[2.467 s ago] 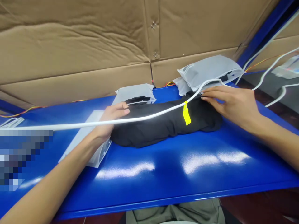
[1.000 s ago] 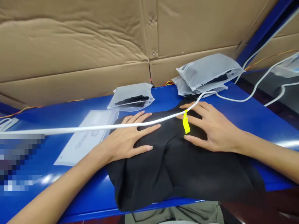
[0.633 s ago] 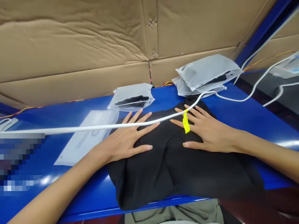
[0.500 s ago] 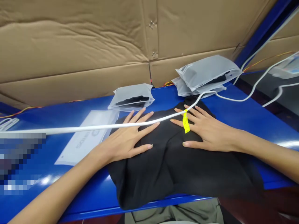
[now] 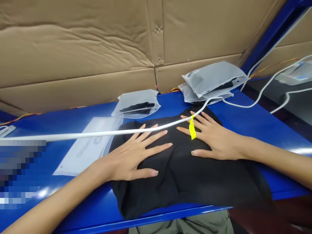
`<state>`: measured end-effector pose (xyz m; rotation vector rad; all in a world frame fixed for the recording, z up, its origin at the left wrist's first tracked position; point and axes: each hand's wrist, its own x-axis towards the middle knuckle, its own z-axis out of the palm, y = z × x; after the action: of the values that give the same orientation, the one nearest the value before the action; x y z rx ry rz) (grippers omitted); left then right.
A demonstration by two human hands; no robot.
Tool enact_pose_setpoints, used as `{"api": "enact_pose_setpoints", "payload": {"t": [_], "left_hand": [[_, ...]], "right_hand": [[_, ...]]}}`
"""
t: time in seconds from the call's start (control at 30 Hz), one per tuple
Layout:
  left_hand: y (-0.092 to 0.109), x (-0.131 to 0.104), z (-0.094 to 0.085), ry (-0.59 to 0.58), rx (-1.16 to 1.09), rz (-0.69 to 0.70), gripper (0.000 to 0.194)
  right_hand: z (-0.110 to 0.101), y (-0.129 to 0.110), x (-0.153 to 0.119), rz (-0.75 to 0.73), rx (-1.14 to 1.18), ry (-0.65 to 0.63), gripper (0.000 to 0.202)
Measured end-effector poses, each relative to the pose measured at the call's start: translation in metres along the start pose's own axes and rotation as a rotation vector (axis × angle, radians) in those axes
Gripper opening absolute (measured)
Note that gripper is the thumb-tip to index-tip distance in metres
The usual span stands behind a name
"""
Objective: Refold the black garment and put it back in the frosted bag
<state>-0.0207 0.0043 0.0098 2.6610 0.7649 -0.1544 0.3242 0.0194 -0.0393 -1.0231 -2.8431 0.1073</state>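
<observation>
A black cloth garment (image 5: 175, 175) lies spread on the blue table, its lower edge hanging near the front rim. My left hand (image 5: 130, 156) rests flat on its left half with the fingers spread. On the upper right part my right hand (image 5: 212, 136) lies palm down, fingers also apart. A white cable (image 5: 97, 133) with a yellow tag (image 5: 192, 131) crosses the view in front of both hands, hiding some of the fingers. Beside my left hand a flat frosted plastic bag (image 5: 83, 146) with printed lettering sits partly under the garment.
Behind the garment stands a frosted bag (image 5: 137, 100) with black cloth inside. More filled bags (image 5: 214, 78) are stacked at the back right. Cardboard (image 5: 97, 39) lines the back of the blue table (image 5: 253, 126). Further white cable (image 5: 263, 87) loops on the right.
My left hand has slid toward me and down over the garment, fingers still spread. My right hand stays at nearly the same place on the cloth. The view has shifted slightly.
</observation>
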Motion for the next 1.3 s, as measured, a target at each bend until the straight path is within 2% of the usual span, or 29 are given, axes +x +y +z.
{"api": "enact_pose_setpoints", "payload": {"t": [0.23,0.33,0.43,0.5,0.57,0.63,0.8,1.07,1.3], "left_hand": [[-0.006,-0.011,-0.004,-0.013,-0.035,0.038,0.07],[-0.008,-0.012,-0.005,-0.006,-0.028,0.047,0.068],[-0.008,-0.013,-0.004,0.015,-0.01,0.042,0.069],[-0.007,-0.013,-0.003,0.037,-0.007,0.044,0.07],[-0.006,-0.013,-0.002,0.046,-0.011,0.039,0.068],[-0.006,-0.013,-0.001,0.044,-0.014,0.027,0.064],[-0.007,-0.013,-0.001,0.042,-0.006,0.023,0.062],[-0.007,-0.012,-0.003,0.011,-0.007,0.029,0.063],[-0.008,-0.011,0.001,0.085,0.046,0.056,0.068]], "right_hand": [[-0.001,0.014,0.002,-0.11,0.035,-0.021,0.079],[-0.005,0.015,0.004,-0.135,0.035,0.02,0.074],[-0.012,0.007,0.005,-0.204,0.002,0.136,0.058],[-0.015,-0.002,0.004,-0.321,0.03,0.195,0.05],[-0.016,-0.012,0.003,-0.453,0.103,0.199,0.045],[-0.016,-0.02,0.003,-0.503,0.172,0.171,0.039],[-0.018,-0.027,0.006,-0.467,0.322,0.196,0.02],[-0.027,-0.026,0.009,-0.518,0.605,0.057,0.017],[-0.022,-0.022,0.006,-0.477,0.65,0.075,0.012]]}}
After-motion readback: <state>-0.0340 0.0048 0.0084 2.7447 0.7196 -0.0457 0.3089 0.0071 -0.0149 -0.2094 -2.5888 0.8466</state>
